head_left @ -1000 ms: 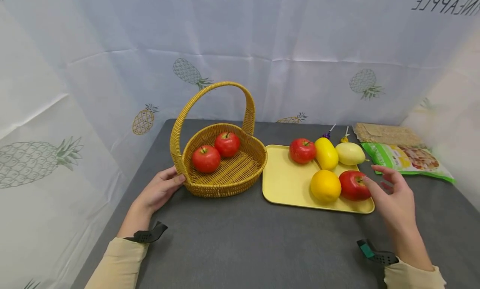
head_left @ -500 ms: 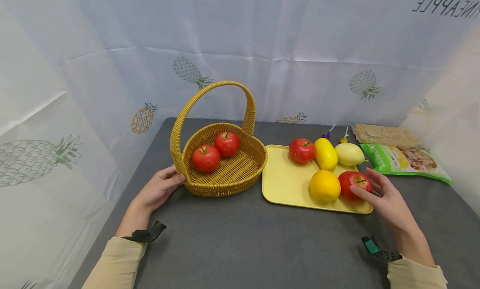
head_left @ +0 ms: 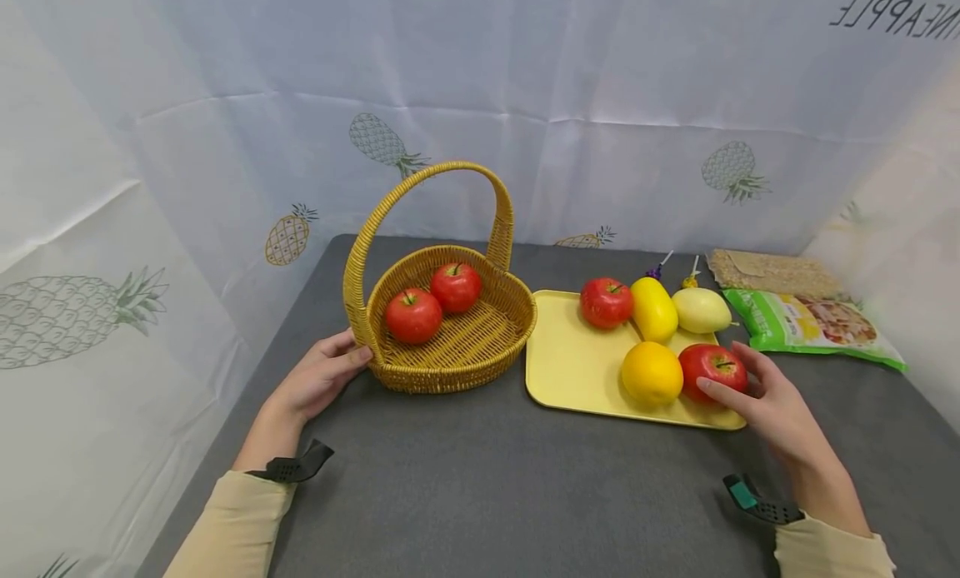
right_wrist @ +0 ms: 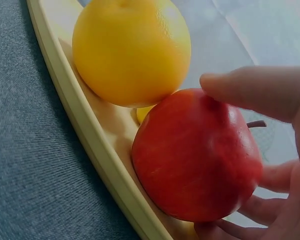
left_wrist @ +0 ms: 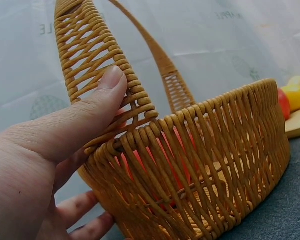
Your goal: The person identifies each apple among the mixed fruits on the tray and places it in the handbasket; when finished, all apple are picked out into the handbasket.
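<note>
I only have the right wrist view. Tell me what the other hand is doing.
Observer: The left hand holds the wicker basket at its rim, thumb pressed where the handle joins.
Operator: Report what's in that basket.
Observer: Two red apples.
Operator: Now list what else sits on the tray besides my apple and orange.
Observer: On the yellow tray, a third red apple, a yellow fruit and a pale one lie at the far side.

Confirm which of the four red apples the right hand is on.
The right hand curls round the red apple at the tray's near right corner, beside the orange; the others lie untouched.
</note>
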Demonstrator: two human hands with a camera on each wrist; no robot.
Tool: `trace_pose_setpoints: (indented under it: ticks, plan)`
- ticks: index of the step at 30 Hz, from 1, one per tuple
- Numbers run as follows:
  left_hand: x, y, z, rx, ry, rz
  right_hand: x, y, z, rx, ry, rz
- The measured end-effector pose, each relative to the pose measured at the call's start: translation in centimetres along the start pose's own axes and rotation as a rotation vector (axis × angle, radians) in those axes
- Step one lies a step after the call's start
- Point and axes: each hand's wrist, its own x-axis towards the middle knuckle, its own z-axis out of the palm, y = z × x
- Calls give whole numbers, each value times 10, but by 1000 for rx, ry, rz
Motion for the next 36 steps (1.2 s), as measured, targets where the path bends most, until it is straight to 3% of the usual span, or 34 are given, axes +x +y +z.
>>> trace_pose_setpoints:
  ticks: [15, 36]
  plan:
    - [-1, -4, -3, 6, -5, 6, -2, -3, 0, -58, 21, 116]
    - [0, -4, -4, 38, 26, -24, -3, -14, 6, 150, 320, 248]
